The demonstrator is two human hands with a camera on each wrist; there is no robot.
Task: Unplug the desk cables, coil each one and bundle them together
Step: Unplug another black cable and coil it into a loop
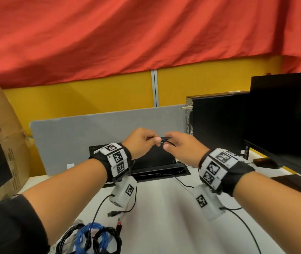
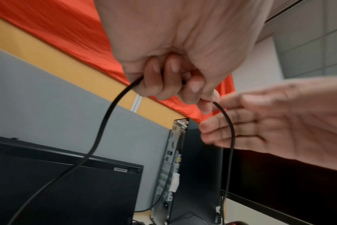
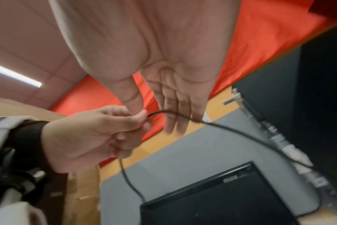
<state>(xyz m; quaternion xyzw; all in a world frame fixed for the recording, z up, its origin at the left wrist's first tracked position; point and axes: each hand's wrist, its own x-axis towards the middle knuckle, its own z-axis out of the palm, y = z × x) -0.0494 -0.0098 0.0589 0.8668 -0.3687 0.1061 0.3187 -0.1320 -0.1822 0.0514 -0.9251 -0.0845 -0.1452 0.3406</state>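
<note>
Presently: left hand (image 2: pixel 175 64) is gripping a black cable (image 2: pixel 104 126) in curled fingers; right hand (image 3: pixel 175 85), fingers straight, is touching it just beside; risk: the unpinched strand slipping off, spoiling the coil.

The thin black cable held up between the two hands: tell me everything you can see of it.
The thin black cable is round, smooth and looks rubber-sheathed. The left hand grips it in curled fingers above the desk. One run drops from the fist toward the desk; a short arc leaves the thumb side and crosses the straight fingers of the right hand, then trails down to the right. Its ends cannot be traced.
</note>
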